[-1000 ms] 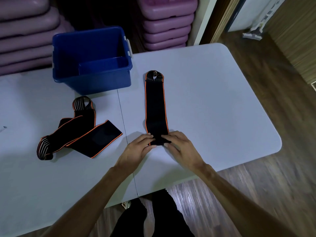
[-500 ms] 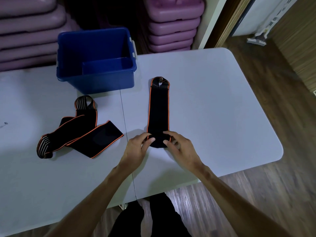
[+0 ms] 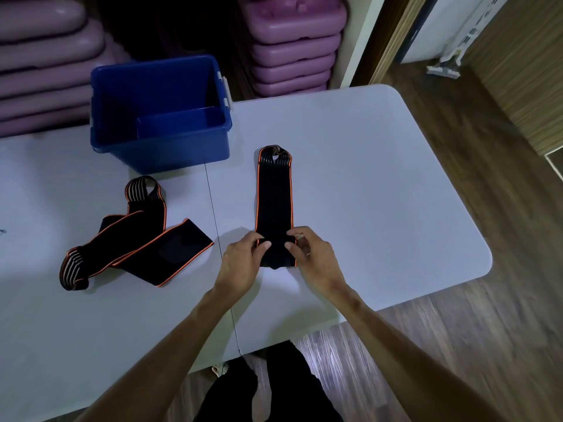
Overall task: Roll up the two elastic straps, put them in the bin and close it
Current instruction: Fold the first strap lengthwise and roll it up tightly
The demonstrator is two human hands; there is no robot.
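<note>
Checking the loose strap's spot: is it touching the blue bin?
Apart. The head view shows bare table between the loose strap and the blue bin.

Matt black cloth strap [image 3: 274, 202] — smooth blue plastic bin [image 3: 170, 153], wood-grain floor [image 3: 487, 330].

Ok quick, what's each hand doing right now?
Left hand: pinching the near end of the straight strap.
Right hand: pinching that same end, starting the roll.
</note>
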